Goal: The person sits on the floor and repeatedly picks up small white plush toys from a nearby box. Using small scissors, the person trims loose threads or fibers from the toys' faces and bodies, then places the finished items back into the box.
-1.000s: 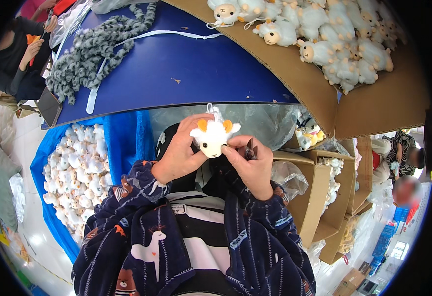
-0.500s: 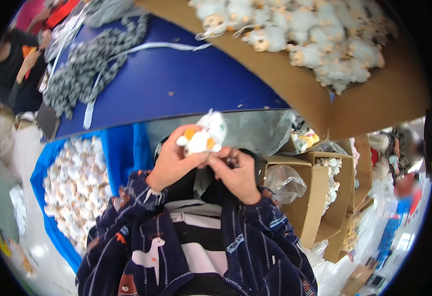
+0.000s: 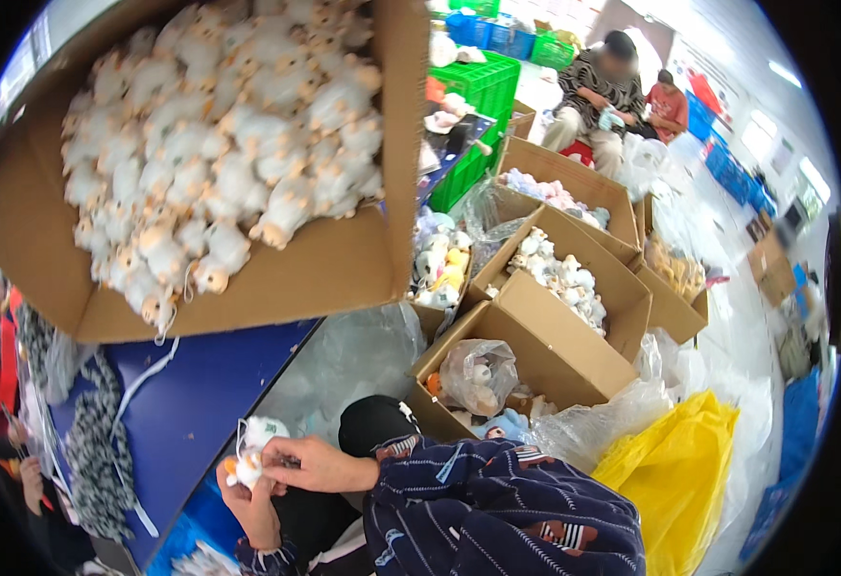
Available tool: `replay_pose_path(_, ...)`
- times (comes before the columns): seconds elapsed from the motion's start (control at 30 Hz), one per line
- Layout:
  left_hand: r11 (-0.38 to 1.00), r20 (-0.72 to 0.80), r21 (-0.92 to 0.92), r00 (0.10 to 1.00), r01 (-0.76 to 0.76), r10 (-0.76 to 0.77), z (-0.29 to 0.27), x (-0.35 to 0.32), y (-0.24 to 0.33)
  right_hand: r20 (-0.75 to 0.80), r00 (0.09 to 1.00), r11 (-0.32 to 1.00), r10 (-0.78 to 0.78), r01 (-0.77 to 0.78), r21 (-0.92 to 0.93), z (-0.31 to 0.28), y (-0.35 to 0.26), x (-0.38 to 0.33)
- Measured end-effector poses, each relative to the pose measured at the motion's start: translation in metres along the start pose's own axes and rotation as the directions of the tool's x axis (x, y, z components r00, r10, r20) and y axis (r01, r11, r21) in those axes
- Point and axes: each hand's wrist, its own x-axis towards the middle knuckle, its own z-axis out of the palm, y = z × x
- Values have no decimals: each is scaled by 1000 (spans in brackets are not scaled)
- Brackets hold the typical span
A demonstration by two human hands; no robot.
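Observation:
A small white plush toy (image 3: 247, 468) with orange patches is held low in the view, over my lap beside the table edge. My left hand (image 3: 249, 509) is closed around its lower side. From the right, my right hand (image 3: 317, 467) reaches across with its fingers pinched on the toy; the fingertips partly cover it. A rounded white part with a dark greenish mark (image 3: 265, 430) shows above the fingers. Exactly what the right fingertips pinch is hidden.
A large cardboard box (image 3: 276, 278) of similar white plush toys stands on the blue table (image 3: 200, 384). Dark grey fluffy cord (image 3: 94, 451) lies at left. More cartons (image 3: 564, 336) of toys, a yellow bag (image 3: 675, 470) and green crates (image 3: 483, 86) are right. Two people (image 3: 612, 82) sit at the back.
The view has swung to the right, bringing the cartons, yellow bag and seated people into sight. Both hands still hold the plush toy, which now appears lower and further left.

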Motion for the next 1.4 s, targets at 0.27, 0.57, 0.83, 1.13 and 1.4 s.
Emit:
replay_pose_path(0.27,999,39,30,999,23,-24,21,2,8,-49,998,999,-27,25,-41,-17,-10,-10)
replay_pose_path(0.57,987,97,147,994,-62,48,43,-1,10,-151,980,989,132,-119,89,-29,-21,-17)
replay_pose_path(0.83,840,358,-310,873,445,-331,15,-6,12,-165,930,933,328,-291,213,-32,-15,-16)
replay_pose_path(1.13,974,251,206,967,-95,42,-8,0,-14,-16,842,725,539,-454,518,-29,-7,-2)
replay_pose_path(1.4,935,29,-258,969,243,-244,-13,0,-11,240,951,729,-198,306,-612,-6,-8,-7)
